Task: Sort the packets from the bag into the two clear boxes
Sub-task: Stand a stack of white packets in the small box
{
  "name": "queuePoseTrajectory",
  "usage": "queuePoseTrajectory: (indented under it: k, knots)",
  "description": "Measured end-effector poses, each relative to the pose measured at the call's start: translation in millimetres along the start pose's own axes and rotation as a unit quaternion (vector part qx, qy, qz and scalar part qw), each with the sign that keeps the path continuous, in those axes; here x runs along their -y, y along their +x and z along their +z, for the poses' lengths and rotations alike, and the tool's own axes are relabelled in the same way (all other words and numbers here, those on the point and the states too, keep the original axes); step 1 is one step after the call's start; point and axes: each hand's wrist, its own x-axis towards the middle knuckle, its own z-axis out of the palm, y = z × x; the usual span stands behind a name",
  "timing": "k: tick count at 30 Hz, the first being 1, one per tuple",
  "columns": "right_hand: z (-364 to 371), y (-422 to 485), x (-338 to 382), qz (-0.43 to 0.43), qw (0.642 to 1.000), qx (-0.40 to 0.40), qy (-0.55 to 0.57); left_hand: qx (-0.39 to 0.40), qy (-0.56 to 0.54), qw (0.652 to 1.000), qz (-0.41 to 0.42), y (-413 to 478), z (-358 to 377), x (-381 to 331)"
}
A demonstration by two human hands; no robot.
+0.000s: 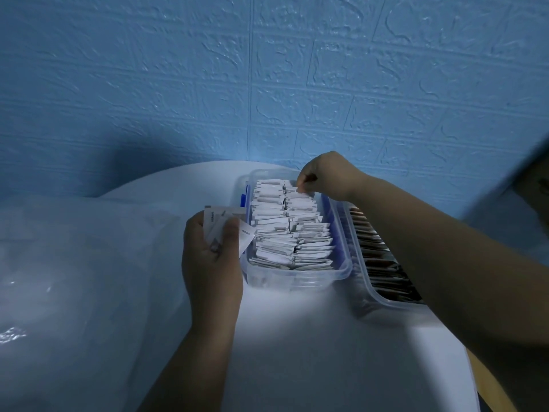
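A blue wall (267, 84) is seen behind everything, embossed with a brick-like relief pattern. The round table (297, 337) is covered in plain white. The bag (74, 278) on the left is made of clear, colourless plastic, marked by pale glints. The nearer clear box (297, 278) is fitted with blue clips along its sides and is filled with white packets (291, 230), grey shading being seen at their edges. The second clear box (368, 286) is filled with dark brown packets (383, 263) with silvery edges. White packets (219, 224) printed with small dark grey text and marks are gripped in the left hand (211, 254).
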Motion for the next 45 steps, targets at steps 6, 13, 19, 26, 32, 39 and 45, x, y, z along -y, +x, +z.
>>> queuePoseTrajectory:
  k: [6,13,19,26,32,39,45]
  knots:
    - [-3.1,-4.3,-3.8,-0.023,0.999,-0.021,0.017,0.001,-0.007,1.000,-0.001,0.4,0.9,1.3]
    - [-0.1,-4.8,-0.7,-0.029,1.000,-0.004,-0.005,0.000,-0.006,1.000,0.003,0.3,-0.1,2.0]
    - [-9.7,-24.5,39.6,-0.072,0.987,-0.057,0.135,0.003,-0.005,1.000,0.005,0.5,0.3,0.2]
    - [-4.1,-55.7,99.4,-0.122,0.958,0.038,0.258,-0.017,-0.050,0.998,-0.019,-3.5,0.3,-4.7]
    - [-2.9,-52.4,93.8,-0.086,0.948,0.041,0.303,-0.003,-0.063,0.998,-0.012,-4.2,-0.6,-11.3]
    - [-13.8,-37.8,67.1,-0.023,0.955,-0.020,0.295,-0.063,-0.068,0.995,-0.035,1.2,-2.7,-6.9]
    - [-13.9,0.0,40.3,0.011,0.980,-0.103,0.168,-0.028,-0.016,0.998,-0.049,0.3,1.5,-3.7]
